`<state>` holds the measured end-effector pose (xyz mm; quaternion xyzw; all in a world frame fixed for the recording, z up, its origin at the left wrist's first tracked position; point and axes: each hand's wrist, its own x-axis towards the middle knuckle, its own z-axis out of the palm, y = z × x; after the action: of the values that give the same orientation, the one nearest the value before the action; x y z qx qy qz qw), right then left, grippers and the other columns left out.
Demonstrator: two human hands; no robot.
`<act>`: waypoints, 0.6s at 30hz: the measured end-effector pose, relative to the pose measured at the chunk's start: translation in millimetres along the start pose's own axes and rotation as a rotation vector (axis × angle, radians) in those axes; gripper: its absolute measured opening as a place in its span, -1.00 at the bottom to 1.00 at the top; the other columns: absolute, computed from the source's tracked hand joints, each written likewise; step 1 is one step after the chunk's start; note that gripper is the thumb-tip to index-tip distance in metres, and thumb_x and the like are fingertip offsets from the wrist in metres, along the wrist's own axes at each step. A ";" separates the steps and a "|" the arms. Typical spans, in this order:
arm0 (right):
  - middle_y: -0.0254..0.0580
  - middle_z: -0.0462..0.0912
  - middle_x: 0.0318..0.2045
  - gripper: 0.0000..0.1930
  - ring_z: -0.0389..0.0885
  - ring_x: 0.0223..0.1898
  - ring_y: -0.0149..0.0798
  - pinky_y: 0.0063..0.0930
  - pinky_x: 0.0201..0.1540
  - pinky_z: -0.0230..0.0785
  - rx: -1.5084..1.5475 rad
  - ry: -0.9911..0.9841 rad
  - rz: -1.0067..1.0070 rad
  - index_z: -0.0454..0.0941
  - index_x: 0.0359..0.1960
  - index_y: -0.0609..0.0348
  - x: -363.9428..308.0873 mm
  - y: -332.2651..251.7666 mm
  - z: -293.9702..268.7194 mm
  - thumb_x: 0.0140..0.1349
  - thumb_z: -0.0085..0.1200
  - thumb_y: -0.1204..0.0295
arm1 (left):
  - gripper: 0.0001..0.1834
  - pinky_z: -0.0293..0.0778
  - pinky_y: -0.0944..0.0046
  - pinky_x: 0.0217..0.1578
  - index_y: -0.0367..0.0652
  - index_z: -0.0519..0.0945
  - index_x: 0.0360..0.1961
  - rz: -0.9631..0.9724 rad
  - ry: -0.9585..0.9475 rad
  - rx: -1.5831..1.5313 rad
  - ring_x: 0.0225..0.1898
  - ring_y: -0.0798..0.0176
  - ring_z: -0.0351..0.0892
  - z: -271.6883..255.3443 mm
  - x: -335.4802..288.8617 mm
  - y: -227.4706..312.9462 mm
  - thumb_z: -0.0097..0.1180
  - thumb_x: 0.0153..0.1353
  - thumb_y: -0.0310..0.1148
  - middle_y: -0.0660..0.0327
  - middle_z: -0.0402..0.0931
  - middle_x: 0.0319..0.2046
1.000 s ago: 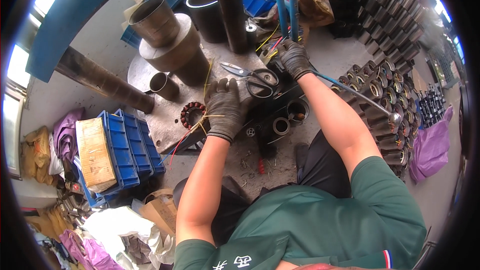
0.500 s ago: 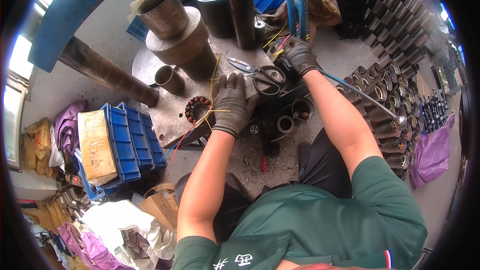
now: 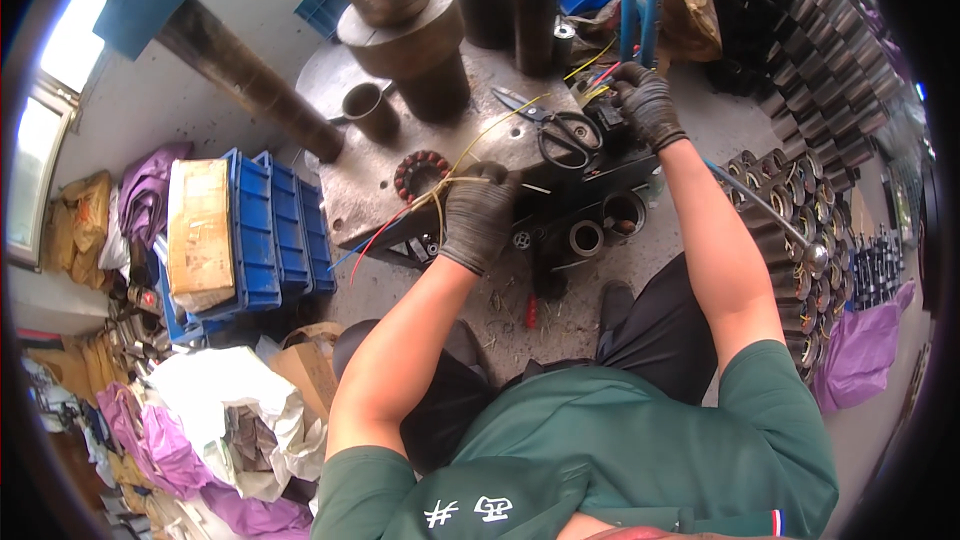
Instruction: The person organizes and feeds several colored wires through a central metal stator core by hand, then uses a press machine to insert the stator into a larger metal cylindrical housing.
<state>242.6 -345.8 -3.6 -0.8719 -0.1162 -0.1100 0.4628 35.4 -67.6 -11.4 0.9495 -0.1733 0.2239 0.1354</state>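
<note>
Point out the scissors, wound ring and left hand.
Scissors (image 3: 544,118): head view, near the pivot.
Wound ring (image 3: 404,178): head view, on its left-side coils.
Left hand (image 3: 480,213): head view, on its gloved back.

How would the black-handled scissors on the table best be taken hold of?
Probably by the handle loops of the scissors, the hand coming from above and the person's near right side: the loops face that way, while the blades lie on the table, pointing away and to the left.
</note>
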 end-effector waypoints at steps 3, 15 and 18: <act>-0.38 0.74 -0.31 -0.83 0.60 -0.37 -0.51 -0.54 -0.28 0.47 0.275 -0.013 -0.064 0.73 -0.04 0.19 -30.0 -42.2 -6.6 0.39 0.19 0.51 | -0.72 0.58 0.02 -0.21 -0.12 0.67 -0.17 0.039 0.131 -0.155 -0.21 -0.08 0.61 -7.9 -4.2 3.9 0.26 0.02 -0.48 0.06 0.60 -0.27; -0.27 0.68 -0.40 -0.74 0.59 -0.45 -0.45 -0.55 -0.37 0.47 0.787 -0.984 0.394 0.67 -0.03 0.29 -181.8 -178.0 -8.3 0.34 0.23 0.40 | -0.84 0.50 0.31 0.05 -0.16 0.71 -0.17 -0.363 0.233 -1.253 0.01 0.29 0.52 -88.8 -62.6 63.6 0.28 0.26 -0.62 0.20 0.44 -0.03; -0.29 0.61 -0.53 -0.78 0.47 -0.61 -0.50 -0.59 -0.55 0.31 0.932 -0.950 0.583 0.66 -0.08 0.26 -200.8 -187.8 5.6 0.33 0.24 0.40 | -0.87 0.55 0.31 -0.02 -0.17 0.71 -0.16 -0.426 0.184 -1.451 -0.06 0.31 0.57 -85.0 -78.0 48.1 0.27 0.31 -0.61 0.24 0.46 -0.07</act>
<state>-4.7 -259.1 80.0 -0.5334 -0.1024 0.4692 0.6963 -81.0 -61.6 33.8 0.6128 -0.0780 0.1012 0.7799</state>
